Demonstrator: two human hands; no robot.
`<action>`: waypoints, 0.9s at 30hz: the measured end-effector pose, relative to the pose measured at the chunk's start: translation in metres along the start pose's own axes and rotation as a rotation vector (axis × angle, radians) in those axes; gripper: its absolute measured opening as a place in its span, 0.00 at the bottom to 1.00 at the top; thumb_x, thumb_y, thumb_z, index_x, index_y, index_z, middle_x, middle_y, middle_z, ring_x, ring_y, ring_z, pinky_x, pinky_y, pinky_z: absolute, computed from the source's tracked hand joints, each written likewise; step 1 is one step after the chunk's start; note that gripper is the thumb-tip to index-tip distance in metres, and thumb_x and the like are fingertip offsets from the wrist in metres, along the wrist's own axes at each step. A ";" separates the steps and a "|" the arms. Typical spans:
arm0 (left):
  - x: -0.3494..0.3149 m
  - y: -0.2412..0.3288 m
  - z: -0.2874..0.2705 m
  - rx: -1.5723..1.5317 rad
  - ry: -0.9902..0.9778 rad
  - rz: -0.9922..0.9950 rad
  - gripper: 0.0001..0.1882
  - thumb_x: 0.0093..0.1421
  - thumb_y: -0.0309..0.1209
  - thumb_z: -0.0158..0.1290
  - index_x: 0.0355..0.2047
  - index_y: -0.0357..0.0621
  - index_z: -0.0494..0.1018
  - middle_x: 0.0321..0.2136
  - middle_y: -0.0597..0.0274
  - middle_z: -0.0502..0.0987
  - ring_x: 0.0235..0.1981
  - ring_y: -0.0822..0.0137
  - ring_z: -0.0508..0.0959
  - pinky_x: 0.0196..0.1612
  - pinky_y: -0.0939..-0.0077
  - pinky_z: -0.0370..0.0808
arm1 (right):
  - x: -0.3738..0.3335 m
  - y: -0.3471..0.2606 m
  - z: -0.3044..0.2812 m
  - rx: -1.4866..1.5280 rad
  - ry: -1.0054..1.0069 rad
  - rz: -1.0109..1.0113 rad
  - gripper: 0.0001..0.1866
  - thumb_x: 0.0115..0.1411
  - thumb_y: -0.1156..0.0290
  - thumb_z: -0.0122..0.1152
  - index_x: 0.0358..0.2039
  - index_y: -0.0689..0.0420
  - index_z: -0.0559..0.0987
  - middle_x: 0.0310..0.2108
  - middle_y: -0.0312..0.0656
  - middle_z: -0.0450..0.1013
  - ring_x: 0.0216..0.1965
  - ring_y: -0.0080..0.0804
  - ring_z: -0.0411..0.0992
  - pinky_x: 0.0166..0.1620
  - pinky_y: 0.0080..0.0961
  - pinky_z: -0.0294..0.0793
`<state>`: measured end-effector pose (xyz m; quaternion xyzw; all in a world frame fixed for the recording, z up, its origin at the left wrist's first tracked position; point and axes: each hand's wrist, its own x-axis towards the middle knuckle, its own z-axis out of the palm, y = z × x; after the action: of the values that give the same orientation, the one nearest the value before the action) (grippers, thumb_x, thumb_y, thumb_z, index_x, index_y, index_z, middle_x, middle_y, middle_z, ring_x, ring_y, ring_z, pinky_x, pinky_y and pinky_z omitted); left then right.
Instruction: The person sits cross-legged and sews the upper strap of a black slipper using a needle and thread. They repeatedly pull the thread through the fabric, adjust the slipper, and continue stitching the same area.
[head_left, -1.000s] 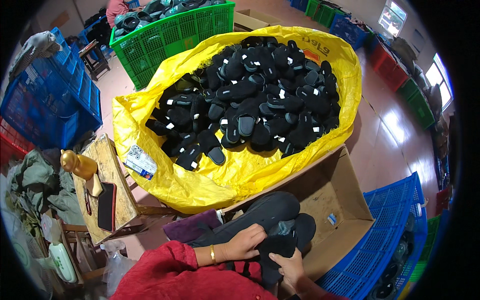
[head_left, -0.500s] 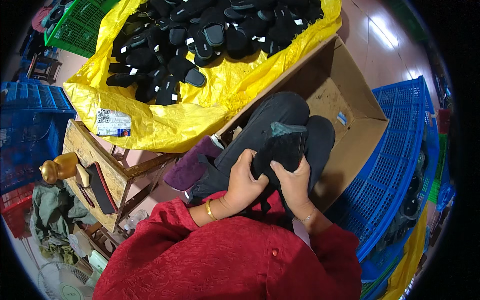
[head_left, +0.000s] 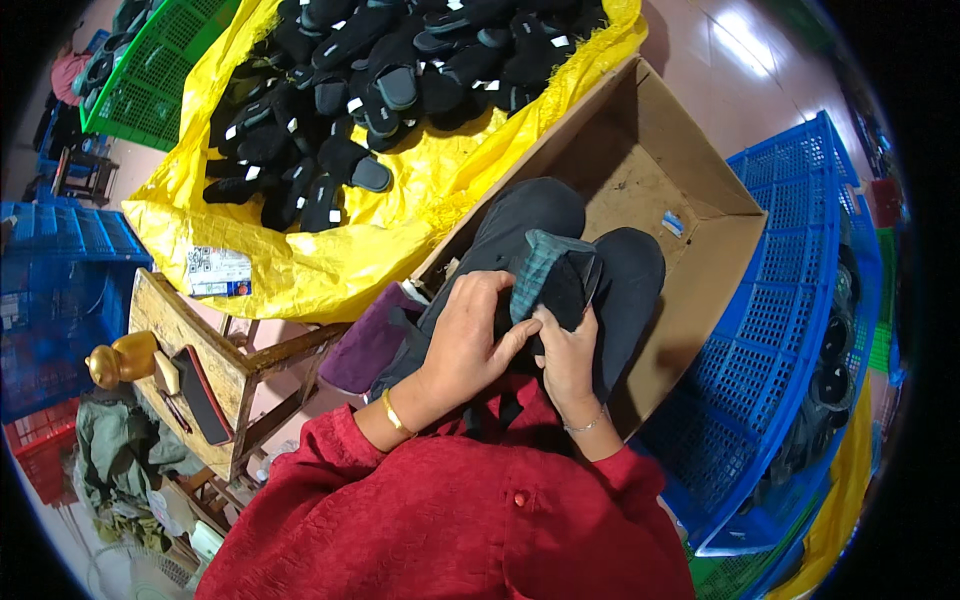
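Above the person's lap, between the two dark-trousered knees [head_left: 628, 275], a small plush piece [head_left: 566, 292] is held up in both hands. Its pile is black, thick and matte, and its lining is a smoother teal cloth with a checked pattern; the far end stands up in a loose, pocket-like mouth with a soft, uneven rim. The left hand [head_left: 462, 325] grips it along the left side, the thumb stretched across the near edge, while the right hand [head_left: 570, 360] pinches the lower right side, the two thumbs almost meeting. Half a second ago the black face lay toward the view with only a strip of teal at the far rim; now much more checked lining shows, and the piece leans over to the right. Just beyond the knees is a stiff brown cardboard box [head_left: 735, 255], with a blue-and-white scrap [head_left: 673, 223] near its right wall. Left of the lap lies a purple cloth pad [head_left: 362, 345]. Past the box's far left edge, a crinkled yellow woven sack [head_left: 385, 262] holds heaped black slippers [head_left: 355, 85]. On the worn wooden stand [head_left: 170, 308], a glossy golden figurine [head_left: 122, 360] sits by the left edge.
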<state>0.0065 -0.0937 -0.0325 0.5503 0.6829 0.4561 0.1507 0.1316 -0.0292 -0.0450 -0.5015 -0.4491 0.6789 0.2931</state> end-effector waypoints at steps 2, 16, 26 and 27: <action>0.006 -0.001 0.001 -0.008 -0.070 0.020 0.24 0.48 0.29 0.62 0.42 0.36 0.65 0.35 0.48 0.69 0.35 0.51 0.72 0.38 0.66 0.70 | -0.010 -0.016 -0.006 -0.046 0.046 0.141 0.18 0.56 0.71 0.62 0.45 0.62 0.70 0.37 0.39 0.73 0.37 0.28 0.72 0.41 0.25 0.72; 0.053 0.014 0.008 0.101 -0.188 -0.025 0.19 0.44 0.29 0.59 0.37 0.35 0.70 0.31 0.47 0.72 0.34 0.48 0.73 0.38 0.63 0.72 | -0.012 -0.024 -0.032 -0.362 -0.013 -0.197 0.11 0.62 0.70 0.55 0.38 0.65 0.69 0.28 0.46 0.74 0.26 0.31 0.75 0.28 0.27 0.75; 0.071 0.020 0.004 0.105 -0.232 0.094 0.15 0.36 0.29 0.56 0.27 0.39 0.68 0.23 0.53 0.69 0.26 0.52 0.70 0.30 0.64 0.71 | 0.008 -0.020 -0.031 -0.254 -0.140 0.110 0.08 0.59 0.77 0.51 0.40 0.63 0.70 0.25 0.41 0.73 0.21 0.23 0.73 0.25 0.22 0.74; 0.071 0.016 0.007 0.104 -0.171 0.096 0.15 0.36 0.29 0.57 0.26 0.39 0.68 0.22 0.55 0.68 0.25 0.53 0.69 0.28 0.65 0.70 | 0.009 -0.028 -0.029 -0.208 -0.159 0.134 0.08 0.59 0.78 0.51 0.40 0.63 0.70 0.24 0.40 0.72 0.21 0.23 0.73 0.25 0.22 0.74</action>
<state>-0.0034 -0.0277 -0.0033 0.6265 0.6632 0.3780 0.1575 0.1549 -0.0009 -0.0261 -0.5026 -0.5042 0.6845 0.1570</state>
